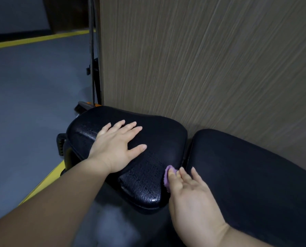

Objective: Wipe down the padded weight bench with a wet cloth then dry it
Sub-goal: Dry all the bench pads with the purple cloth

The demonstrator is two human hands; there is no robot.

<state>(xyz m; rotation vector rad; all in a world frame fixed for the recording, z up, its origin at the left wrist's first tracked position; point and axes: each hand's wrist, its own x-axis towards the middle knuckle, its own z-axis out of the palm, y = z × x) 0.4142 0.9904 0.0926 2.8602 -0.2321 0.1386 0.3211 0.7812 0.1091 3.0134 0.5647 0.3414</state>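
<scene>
Head view, looking down at two black pads sitting end to end right up against a wood-grain panel (pixel 202 59). The seat pad (pixel 159 138) is the one nearer the middle, and the longer back pad (pixel 252 168) runs off toward the lower right, with a narrow gap between them.

The left hand (pixel 116 145) lies flat on top of the seat pad, palm down, fingers spread and straight, not gripping anything. The right hand (pixel 189 191) is at the near corner of the seat pad, just beside that gap. Its fingers (pixel 172 177) are straight and close together, pressing a small purple cloth (pixel 167 177) against the side edge of the pad. Only a bit of the cloth sticks out past the fingertips, the rest is hidden under the hand (can't see the thumb at all, so no idea what it's doing).

The near side of the seat pad has a textured surface that looks shiny and speckled with highlights.

Off to the left there's a grey floor (pixel 29 90) with a yellow line (pixel 38 39) across the far end and another yellow strip near the left forearm. A ribbed black handle (pixel 60 145) pokes out by the left end of the seat pad, and a thin dark pole (pixel 93 56) stands at the panel's edge.
</scene>
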